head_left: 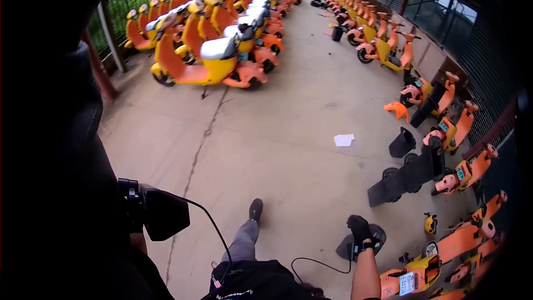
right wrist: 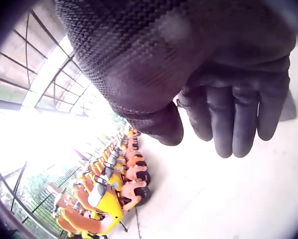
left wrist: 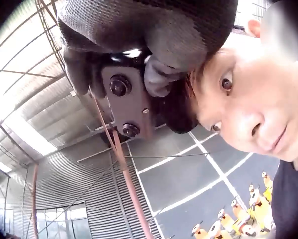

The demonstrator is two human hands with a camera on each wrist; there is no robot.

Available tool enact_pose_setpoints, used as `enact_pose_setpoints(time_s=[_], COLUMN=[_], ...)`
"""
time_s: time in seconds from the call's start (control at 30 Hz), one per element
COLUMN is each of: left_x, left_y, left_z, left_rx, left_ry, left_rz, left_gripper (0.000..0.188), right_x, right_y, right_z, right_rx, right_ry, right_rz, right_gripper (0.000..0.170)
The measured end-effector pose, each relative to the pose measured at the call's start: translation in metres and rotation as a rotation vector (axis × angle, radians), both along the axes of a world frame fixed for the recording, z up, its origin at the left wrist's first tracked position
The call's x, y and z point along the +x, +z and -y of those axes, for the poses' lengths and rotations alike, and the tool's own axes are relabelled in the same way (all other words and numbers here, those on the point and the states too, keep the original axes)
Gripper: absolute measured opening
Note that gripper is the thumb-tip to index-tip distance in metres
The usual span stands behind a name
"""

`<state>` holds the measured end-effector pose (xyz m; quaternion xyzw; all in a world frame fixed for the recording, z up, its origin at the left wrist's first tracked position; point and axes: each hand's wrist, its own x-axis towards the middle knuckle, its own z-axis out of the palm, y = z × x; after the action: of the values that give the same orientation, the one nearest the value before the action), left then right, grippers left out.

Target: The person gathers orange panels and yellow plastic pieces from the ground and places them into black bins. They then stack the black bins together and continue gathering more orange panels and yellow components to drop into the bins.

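Observation:
My left hand [left wrist: 154, 30], in a dark knit glove, is raised to the person's head. Its fingers and thumb lie on either side of a dark camera housing [left wrist: 121, 107] with two round lenses, gripping it. A dark shape covers the left of the head view, and a black box [head_left: 165, 215] with a cable hangs beside it. My right hand [head_left: 360, 228], gloved in black, hangs low at the person's side. In the right wrist view its fingers [right wrist: 221, 117] are relaxed and nearly straight, with nothing held.
Rows of orange and yellow scooters [head_left: 194, 61] line the left side; more scooters [head_left: 388, 50] stand along the right wall. Black bins [head_left: 408, 175], an orange plastic panel [head_left: 397, 111] and a white paper sheet [head_left: 344, 140] lie on the concrete floor [head_left: 277, 150]. A cable [head_left: 319, 264] runs to the right wrist.

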<state>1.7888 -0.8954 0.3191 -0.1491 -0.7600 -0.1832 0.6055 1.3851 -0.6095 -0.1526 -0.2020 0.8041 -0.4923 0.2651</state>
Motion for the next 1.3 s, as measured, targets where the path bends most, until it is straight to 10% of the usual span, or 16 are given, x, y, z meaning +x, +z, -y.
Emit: enact_pose_setpoints(time_s=[0.17, 0.27, 0.3, 0.47, 0.63, 0.77, 0.87, 0.93, 0.97, 1.0, 1.07, 1.1, 1.17, 1.2, 1.27, 1.3], left_x=[-0.099, -0.174, -0.203, -0.343, -0.442, -0.481, -0.496, -0.504, -0.491, -0.5, -0.432, -0.492, -0.504, -0.496, -0.542, -0.576], left_y=[0.011, -0.026, -0.052, -0.225, -0.336, -0.428, -0.48, -0.518, -0.554, -0.555, -0.72, -0.628, -0.662, -0.739, -0.699, -0.691], left_z=[0.137, 0.225, 0.251, 0.354, 0.44, 0.518, 0.567, 0.6, 0.616, 0.613, 0.647, 0.634, 0.654, 0.666, 0.695, 0.722], left_rx=[0.048, 0.339, 0.501, 1.061, 0.837, 0.972, 1.135, 1.111, 1.54, 1.828, 1.389, 2.344, 2.611, 2.938, 2.801, 2.71], left_ry=[-0.043, -0.027, -0.02, 0.064, 0.329, 0.587, 0.621, 0.67, 0.559, 0.572, 0.509, 0.584, 0.59, 0.606, 0.619, 0.603], left_rz=[-0.094, -0.04, 0.033, 0.624, 0.892, 1.119, 1.298, 1.298, 1.383, 1.177, 1.349, 0.926, 0.933, 0.872, 1.091, 1.168], left_gripper=[0.066, 0.066, 0.066, 0.045, 0.046, 0.052, 0.054, 0.04, 0.036, 0.034, 0.018, 0.012, 0.027, 0.019, 0.023, 0.025], right_x=[-0.103, -0.101, -0.044, -0.05, -0.162, -0.325, -0.506, -0.605, -0.656, -0.699, -0.747, -0.765, -0.772, -0.784, -0.832, -0.843], right_y=[-0.071, -0.089, -0.007, -0.094, -0.118, -0.14, -0.177, -0.105, -0.099, -0.085, -0.046, -0.026, 0.041, 0.035, -0.05, -0.07], right_z=[0.03, 0.021, 0.054, 0.028, 0.108, 0.195, 0.283, 0.403, 0.451, 0.502, 0.598, 0.642, 0.718, 0.738, 0.74, 0.736], right_rx=[0.345, 0.672, 1.312, 0.966, 0.936, 0.9, 0.881, 0.72, 0.592, 0.656, 0.113, 0.115, 0.083, 0.153, 0.179, 0.296], right_ry=[0.476, 0.529, 0.634, -0.04, -0.145, 0.055, 0.568, 0.467, 0.432, 0.459, 0.074, 0.052, -0.023, 0.006, 0.287, 0.291], right_rz=[-1.02, -0.881, -0.728, 0.374, 0.524, 0.276, -0.541, -0.91, -1.046, -1.063, -0.376, -0.361, -0.169, -0.285, -0.995, -0.773], right_gripper=[0.011, 0.013, 0.018, 0.019, 0.02, 0.021, 0.021, 0.017, 0.017, 0.01, 0.015, 0.018, 0.024, 0.022, 0.018, 0.016])
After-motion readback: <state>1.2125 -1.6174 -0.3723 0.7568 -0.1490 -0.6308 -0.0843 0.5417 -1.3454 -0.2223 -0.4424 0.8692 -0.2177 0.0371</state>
